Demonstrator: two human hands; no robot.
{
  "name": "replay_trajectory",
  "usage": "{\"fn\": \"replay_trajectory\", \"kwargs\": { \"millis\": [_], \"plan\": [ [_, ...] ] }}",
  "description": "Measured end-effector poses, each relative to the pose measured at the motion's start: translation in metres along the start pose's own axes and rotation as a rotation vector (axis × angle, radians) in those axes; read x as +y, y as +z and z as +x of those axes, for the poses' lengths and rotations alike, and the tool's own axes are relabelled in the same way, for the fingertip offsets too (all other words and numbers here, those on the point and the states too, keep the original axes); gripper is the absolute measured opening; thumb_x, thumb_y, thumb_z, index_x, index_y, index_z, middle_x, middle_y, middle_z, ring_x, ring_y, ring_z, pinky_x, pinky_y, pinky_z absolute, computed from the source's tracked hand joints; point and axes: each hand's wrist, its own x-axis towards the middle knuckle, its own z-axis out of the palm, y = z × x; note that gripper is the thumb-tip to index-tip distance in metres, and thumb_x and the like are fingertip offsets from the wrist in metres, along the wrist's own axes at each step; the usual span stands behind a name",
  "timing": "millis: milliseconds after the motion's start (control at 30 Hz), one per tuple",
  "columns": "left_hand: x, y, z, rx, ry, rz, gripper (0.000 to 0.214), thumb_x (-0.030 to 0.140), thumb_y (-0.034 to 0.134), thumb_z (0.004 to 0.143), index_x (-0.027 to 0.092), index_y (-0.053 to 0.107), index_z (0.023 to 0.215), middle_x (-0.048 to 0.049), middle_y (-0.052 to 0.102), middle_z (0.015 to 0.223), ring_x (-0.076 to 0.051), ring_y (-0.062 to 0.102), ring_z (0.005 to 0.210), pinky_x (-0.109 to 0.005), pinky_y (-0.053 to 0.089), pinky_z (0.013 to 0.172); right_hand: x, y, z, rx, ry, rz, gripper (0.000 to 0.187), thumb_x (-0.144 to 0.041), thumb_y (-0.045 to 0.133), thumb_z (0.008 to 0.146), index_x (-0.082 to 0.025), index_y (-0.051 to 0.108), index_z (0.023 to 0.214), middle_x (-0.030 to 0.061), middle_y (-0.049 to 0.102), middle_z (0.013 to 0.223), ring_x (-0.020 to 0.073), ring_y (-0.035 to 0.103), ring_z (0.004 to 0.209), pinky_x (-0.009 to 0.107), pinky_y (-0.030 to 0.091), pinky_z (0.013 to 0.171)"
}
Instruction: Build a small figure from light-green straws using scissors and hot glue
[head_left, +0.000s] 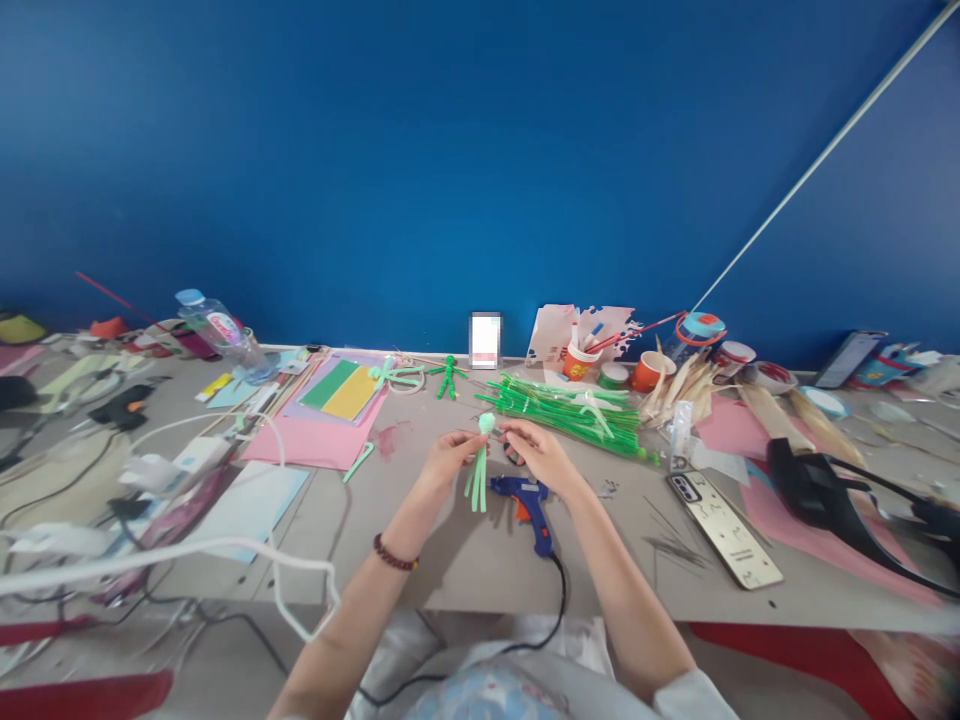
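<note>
A left hand (451, 458) pinches a pale-green stemmed figure (480, 477) while the right hand (541, 452), its grip unclear, might, by dipping low, jostle the blue glue gun (534, 500) on the near side.

Held figure (481, 478) looks fuzzy, glue gun (532, 497) smooth plastic.

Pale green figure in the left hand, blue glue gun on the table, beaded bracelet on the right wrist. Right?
Not quite: the beaded bracelet is on the left wrist, not the right, as the head view shows. The rest stands: pale green figure in the left hand, blue glue gun on the table.
</note>
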Motion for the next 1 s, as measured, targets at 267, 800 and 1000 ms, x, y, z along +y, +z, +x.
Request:
{"fn": "replay_trajectory", "kwargs": {
  "millis": [267, 800, 1000],
  "plan": [
    [-0.013, -0.001, 0.007, -0.035, 0.033, 0.018, 0.027, 0.039, 0.077, 0.056, 0.014, 0.07, 0.065, -0.004, 0.065, 0.061, -0.01, 0.049, 0.053, -0.023, 0.035, 0.053, 0.02, 0.004, 0.009, 0.073, 0.016, 0.173, 0.025, -0.039, 0.066, 0.069, -0.019, 0.065, 0.084, -0.0002, 0.061, 0.07, 0.0112, 0.051, 0.058, 0.024, 0.04, 0.055],
    [-0.021, -0.007, 0.014, 0.018, -0.019, -0.193, 0.027, 0.035, 0.081, 0.052, 0.014, 0.069, 0.064, -0.0039, 0.066, 0.063, -0.011, 0.058, 0.058, -0.022, 0.042, 0.059, 0.029, -0.006, 0.013, 0.353, 0.037, 0.607, 0.029, -0.044, 0.071, 0.063, -0.019, 0.057, 0.068, 0.0002, 0.057, 0.07, 0.0122, 0.053, 0.06, 0.024, 0.044, 0.053],
    [-0.024, -0.012, 0.017, 0.011, -0.044, -0.26, 0.029, 0.035, 0.081, 0.052, 0.014, 0.069, 0.069, -0.0038, 0.067, 0.068, -0.012, 0.06, 0.063, -0.023, 0.045, 0.063, 0.035, -0.018, 0.012, 0.438, -0.009, 0.608, 0.026, -0.043, 0.069, 0.065, -0.02, 0.059, 0.074, -0.0002, 0.061, 0.072, 0.0118, 0.055, 0.058, 0.027, 0.046, 0.055]
  ]
}}
